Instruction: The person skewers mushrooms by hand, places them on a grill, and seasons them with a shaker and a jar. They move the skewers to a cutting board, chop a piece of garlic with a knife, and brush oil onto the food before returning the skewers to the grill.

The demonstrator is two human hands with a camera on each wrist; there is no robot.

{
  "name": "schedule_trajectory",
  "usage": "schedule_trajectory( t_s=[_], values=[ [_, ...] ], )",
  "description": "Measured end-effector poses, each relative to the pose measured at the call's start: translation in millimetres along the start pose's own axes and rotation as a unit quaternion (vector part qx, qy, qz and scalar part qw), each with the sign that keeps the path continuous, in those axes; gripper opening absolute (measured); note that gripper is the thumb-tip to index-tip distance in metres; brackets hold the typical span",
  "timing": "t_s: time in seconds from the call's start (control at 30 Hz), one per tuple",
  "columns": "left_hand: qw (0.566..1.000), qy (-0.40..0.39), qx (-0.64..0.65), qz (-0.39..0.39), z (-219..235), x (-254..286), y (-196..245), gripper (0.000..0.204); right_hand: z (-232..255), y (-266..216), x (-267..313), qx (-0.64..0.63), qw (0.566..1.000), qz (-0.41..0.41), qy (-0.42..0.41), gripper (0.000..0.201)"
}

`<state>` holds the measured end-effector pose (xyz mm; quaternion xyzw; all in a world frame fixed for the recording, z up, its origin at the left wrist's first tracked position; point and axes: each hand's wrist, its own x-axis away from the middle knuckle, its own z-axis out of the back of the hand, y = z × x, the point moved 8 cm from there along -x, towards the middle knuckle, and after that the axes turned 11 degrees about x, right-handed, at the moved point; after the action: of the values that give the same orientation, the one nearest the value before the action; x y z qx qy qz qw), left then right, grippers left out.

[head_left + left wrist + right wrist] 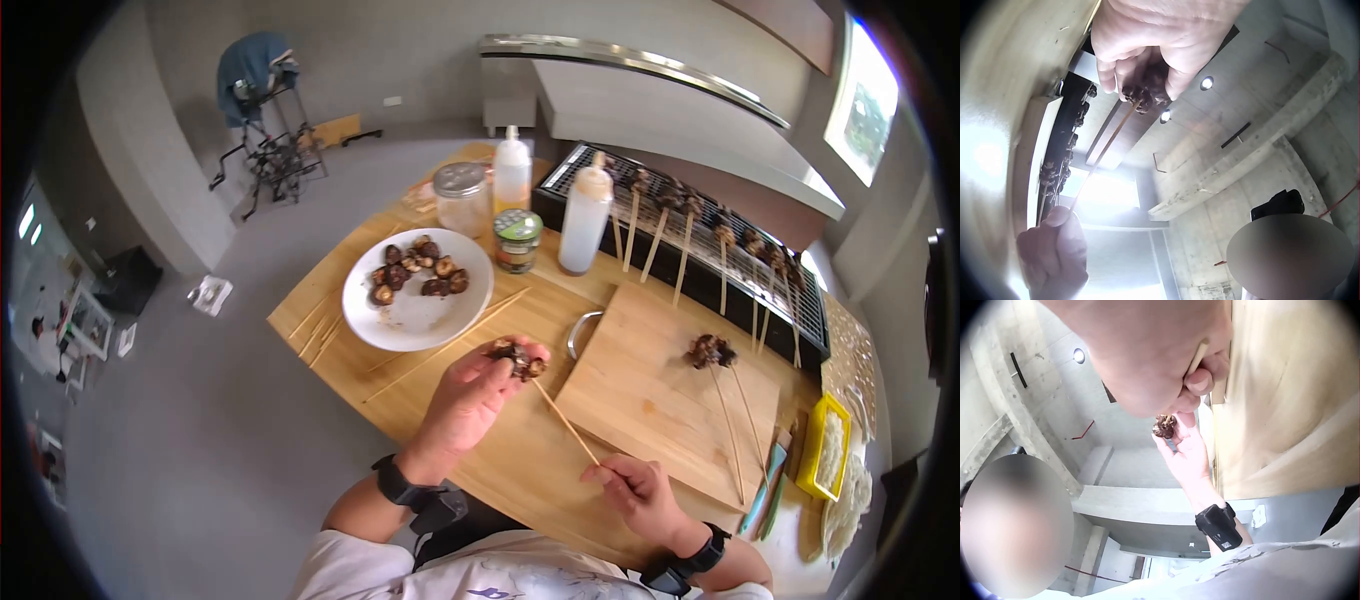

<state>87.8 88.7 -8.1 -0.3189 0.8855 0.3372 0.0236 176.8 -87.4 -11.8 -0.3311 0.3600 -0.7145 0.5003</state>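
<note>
My left hand (470,405) holds dark brown shiitake mushrooms (520,358) in its fingers, above the table just right of the plate. A bamboo skewer (568,425) runs from these mushrooms down to my right hand (645,500), which pinches its lower end between thumb and fingers. In the left wrist view the skewer's upper end meets the held mushrooms (1141,100); its tip is hidden. More mushrooms (395,270) lie in the white plate (430,318). Two skewers with dark mushrooms (710,350) rest on the wooden cutting board (650,400) near the right hand.
Several loaded skewers (690,200) lie across the black grill (575,165) behind the board. Two squeeze bottles (585,220), a glass jar (462,205) and a green-lidded container (517,240) stand behind the plate. Loose skewers (322,335) lie left. A yellow tray (826,440) sits right.
</note>
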Motion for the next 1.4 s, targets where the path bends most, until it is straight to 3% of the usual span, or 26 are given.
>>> schedule_trajectory(
  t_s=[0.07,0.17,0.23,0.33,0.4,0.47,0.53,0.77,0.8,0.9,1.03,1.1,1.17,1.33,1.4],
  values=[
    [1.000,0.002,0.000,0.010,-4.3,-5.2,0.1,0.034,2.9,2.1,1.2,-0.030,0.999,-0.010,0.007,0.016],
    [0.999,0.010,-0.044,0.008,-10.5,-8.2,8.0,0.050,4.0,-3.3,-0.9,-0.081,0.997,0.010,-0.007,0.019],
    [0.996,-0.008,-0.085,-0.012,-14.1,-13.9,18.4,0.064,17.2,-7.6,-0.5,-0.049,0.998,0.037,0.024,0.017],
    [0.990,0.027,-0.127,-0.047,-16.3,-21.0,37.3,0.059,46.7,-20.3,0.2,0.020,0.994,0.072,0.078,0.013],
    [0.988,0.032,-0.144,-0.037,-25.2,-24.7,42.1,0.054,66.9,-27.7,4.4,0.055,0.990,0.071,0.112,0.012],
    [0.975,0.030,-0.218,0.007,-30.0,-29.4,37.5,0.047,92.9,-34.6,12.6,0.178,0.964,0.050,0.191,0.010],
    [0.972,0.035,-0.232,0.022,-34.2,-36.1,30.6,0.042,105.2,-32.4,18.9,0.197,0.956,0.030,0.214,0.008],
    [0.908,-0.171,-0.317,0.214,-64.6,-29.9,-35.0,0.034,121.5,0.3,42.2,0.363,0.889,-0.043,0.274,0.004],
    [0.912,-0.157,-0.318,0.205,-64.4,-31.9,-34.9,0.034,121.0,7.4,42.8,0.379,0.881,-0.047,0.278,0.003],
    [0.792,-0.301,-0.494,0.194,-80.8,-30.8,-50.0,0.027,117.3,22.1,45.0,0.410,0.867,-0.070,0.276,0.004],
    [0.758,-0.356,-0.512,0.191,-86.8,-31.5,-61.8,0.027,114.6,30.2,45.9,0.475,0.841,-0.111,0.233,0.009],
    [0.783,-0.323,-0.506,0.162,-83.6,-37.4,-59.2,0.025,115.1,31.8,46.0,0.476,0.838,-0.124,0.236,0.010],
    [0.793,-0.322,-0.483,0.184,-84.2,-39.0,-59.1,0.026,114.9,31.1,50.2,0.474,0.839,-0.131,0.234,0.011],
    [0.864,-0.244,-0.402,0.179,-69.7,-45.4,-46.3,0.024,113.6,28.1,53.1,0.489,0.837,-0.090,0.229,0.012],
    [0.867,-0.224,-0.405,0.186,-62.3,-47.1,-45.8,0.023,125.6,16.8,58.1,0.462,0.848,-0.086,0.244,0.013]
  ],
)
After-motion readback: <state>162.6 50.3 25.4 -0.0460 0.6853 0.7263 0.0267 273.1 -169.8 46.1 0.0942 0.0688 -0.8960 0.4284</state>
